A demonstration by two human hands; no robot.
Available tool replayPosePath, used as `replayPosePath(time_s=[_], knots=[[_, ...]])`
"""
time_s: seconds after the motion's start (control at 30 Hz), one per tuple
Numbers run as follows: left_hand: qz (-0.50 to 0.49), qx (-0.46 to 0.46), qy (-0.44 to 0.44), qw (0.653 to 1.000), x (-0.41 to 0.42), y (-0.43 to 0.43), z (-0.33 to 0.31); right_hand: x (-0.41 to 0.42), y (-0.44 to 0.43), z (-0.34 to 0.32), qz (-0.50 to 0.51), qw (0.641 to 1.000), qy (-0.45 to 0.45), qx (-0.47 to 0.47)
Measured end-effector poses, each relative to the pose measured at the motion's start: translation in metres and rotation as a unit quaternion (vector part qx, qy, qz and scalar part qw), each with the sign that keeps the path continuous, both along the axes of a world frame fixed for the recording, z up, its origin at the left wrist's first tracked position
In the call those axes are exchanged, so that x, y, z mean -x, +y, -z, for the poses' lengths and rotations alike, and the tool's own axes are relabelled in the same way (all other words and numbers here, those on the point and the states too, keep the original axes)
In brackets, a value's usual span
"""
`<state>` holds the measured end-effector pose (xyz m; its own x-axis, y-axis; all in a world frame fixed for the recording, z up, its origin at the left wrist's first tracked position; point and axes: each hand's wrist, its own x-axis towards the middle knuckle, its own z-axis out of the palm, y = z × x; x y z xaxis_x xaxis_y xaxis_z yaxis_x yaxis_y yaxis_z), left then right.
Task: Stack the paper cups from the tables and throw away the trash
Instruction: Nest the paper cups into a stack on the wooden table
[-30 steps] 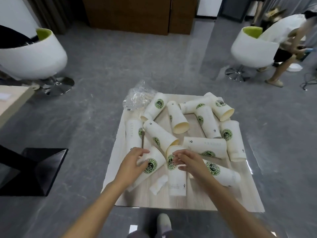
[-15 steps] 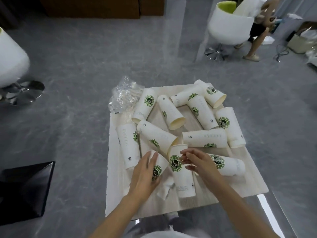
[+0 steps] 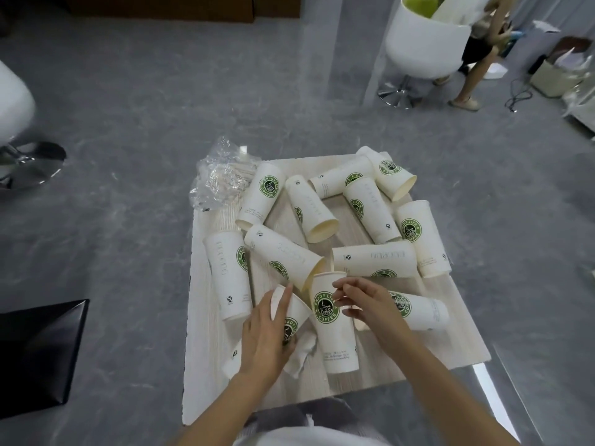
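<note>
Several white paper cups with green coffee logos lie scattered on a small pale wooden table (image 3: 209, 365). My left hand (image 3: 265, 339) lies over a cup on its side (image 3: 294, 318) with its fingers stretched along it. My right hand (image 3: 370, 305) pinches the side of another lying cup (image 3: 336, 336) just below its rim, with the fingers curled. Under the left-hand cup lies a crumpled white tissue (image 3: 301, 358). A crumpled clear plastic wrapper (image 3: 222, 180) sits at the table's far left corner.
Grey floor surrounds the table. A white swivel chair (image 3: 421, 49) stands at the far right with a person (image 3: 476, 62) beside it, and part of another white chair (image 3: 16, 101) shows at the left. A black table base (image 3: 38, 355) is on the floor to the left.
The view has drawn closer and tilted down. My left hand slid further over its cup, and my right hand stayed at the rim of the other cup.
</note>
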<state>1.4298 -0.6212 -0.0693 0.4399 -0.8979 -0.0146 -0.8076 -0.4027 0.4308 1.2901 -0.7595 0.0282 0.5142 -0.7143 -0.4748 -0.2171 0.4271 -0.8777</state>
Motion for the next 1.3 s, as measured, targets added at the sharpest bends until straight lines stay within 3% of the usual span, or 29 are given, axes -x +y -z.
replayPosePath(time_s=[0.4,0.83,0.93,1.07,1.17,1.3], knots=[[-0.029,-0.082,0.001,0.996,0.001,0.004,-0.005,-0.008,-0.024,0.007,-0.053,0.997,0.04,0.043],[-0.047,-0.076,0.061,0.994,-0.001,0.019,-0.011,-0.015,-0.034,0.019,-0.073,0.99,0.067,0.104],[-0.057,-0.054,0.073,0.994,-0.003,0.024,-0.018,-0.019,-0.041,0.024,-0.111,0.961,0.122,0.223],[-0.069,-0.011,0.101,0.992,-0.006,0.027,-0.028,-0.027,-0.05,0.036,-0.196,0.888,0.185,0.373],[-0.07,0.005,0.119,0.99,-0.008,0.03,-0.034,-0.031,-0.054,0.043,-0.253,0.857,0.206,0.4],[-0.077,0.015,0.146,0.986,-0.008,0.033,-0.041,-0.032,-0.053,0.04,-0.293,0.857,0.204,0.372]])
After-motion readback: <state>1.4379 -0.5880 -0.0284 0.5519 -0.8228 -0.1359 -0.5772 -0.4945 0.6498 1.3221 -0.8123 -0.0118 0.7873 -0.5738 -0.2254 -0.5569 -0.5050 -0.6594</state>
